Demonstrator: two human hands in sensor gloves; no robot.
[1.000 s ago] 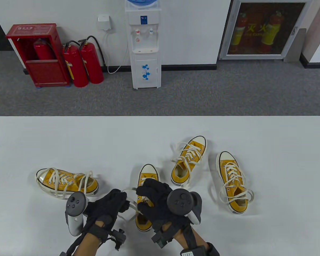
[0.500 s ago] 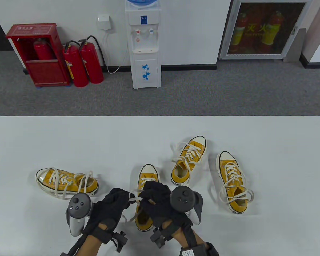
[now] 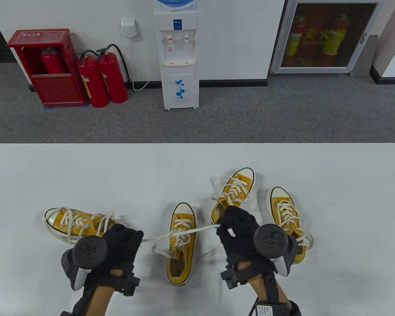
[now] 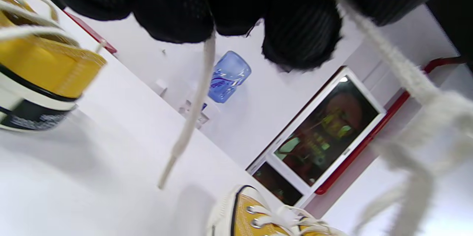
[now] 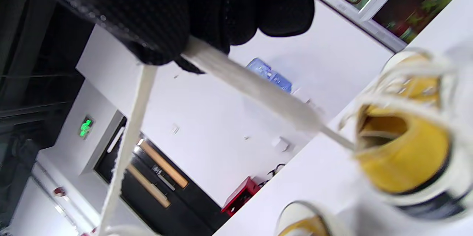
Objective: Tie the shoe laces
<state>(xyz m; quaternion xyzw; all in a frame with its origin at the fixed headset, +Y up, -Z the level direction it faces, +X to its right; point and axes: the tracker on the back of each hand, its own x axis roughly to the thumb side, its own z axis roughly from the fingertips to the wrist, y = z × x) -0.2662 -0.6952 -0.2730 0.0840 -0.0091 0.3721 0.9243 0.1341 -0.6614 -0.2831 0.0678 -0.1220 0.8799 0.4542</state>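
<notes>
The work centres on the middle yellow sneaker [image 3: 181,245], which stands on the white tabletop [image 3: 118,171] in the lower centre of the table view, between both hands. Its long axis runs nearly vertical in the frame, white toe cap toward the top and open heel toward the bottom edge. The left hand [image 3: 118,243], at lower left, is closed around one end of the white lace [image 3: 181,232]; the left wrist view shows the curled fingers [image 4: 299,32] with lace strands hanging from them. The right hand [image 3: 238,230], at lower right, pinches the other end, and the right wrist view shows the lace emerging taut from between closed fingers. The two ends are drawn out sideways to opposite sides, with a crossing and a slack loop lying over the tongue. Judged from this, the step in hand is cinching a first knot. The next move would call for even outward tension until the crossing seats on the tongue, then forming loops for the bow. Three further yellow sneakers lie on the tabletop: one at left [image 3: 82,225] and two at upper right [image 3: 233,197] [image 3: 286,217], not handled.
</notes>
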